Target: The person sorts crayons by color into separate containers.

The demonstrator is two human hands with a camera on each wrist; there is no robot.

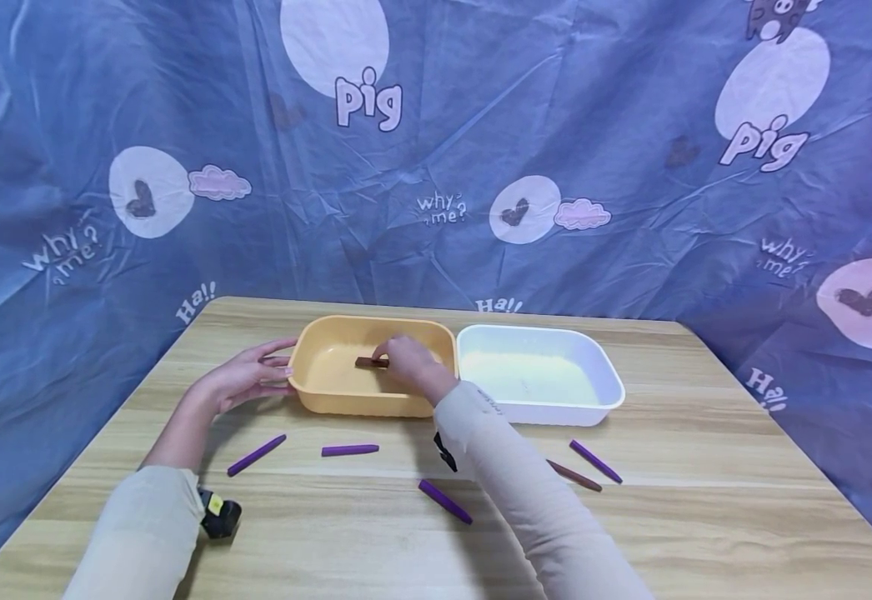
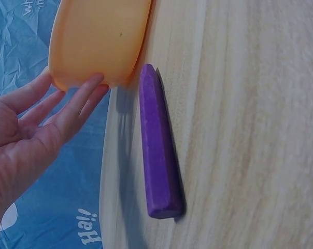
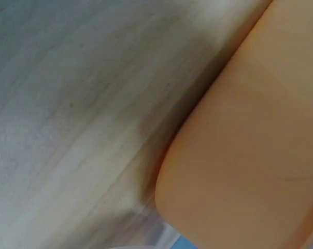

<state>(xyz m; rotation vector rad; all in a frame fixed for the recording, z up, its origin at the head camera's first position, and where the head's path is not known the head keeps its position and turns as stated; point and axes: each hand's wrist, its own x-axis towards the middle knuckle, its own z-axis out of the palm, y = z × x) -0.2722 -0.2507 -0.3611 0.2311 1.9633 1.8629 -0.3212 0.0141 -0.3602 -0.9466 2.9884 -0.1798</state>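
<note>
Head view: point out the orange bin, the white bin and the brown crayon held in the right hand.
Orange bin (image 1: 364, 405), head view: near outer wall.
White bin (image 1: 529, 377), head view: bare floor.
Brown crayon (image 1: 368, 362), head view: exposed length.

Left tray (image 1: 368, 405) sits beside right tray (image 1: 556, 414) (crayons (image 1: 350, 450) before both)
</note>
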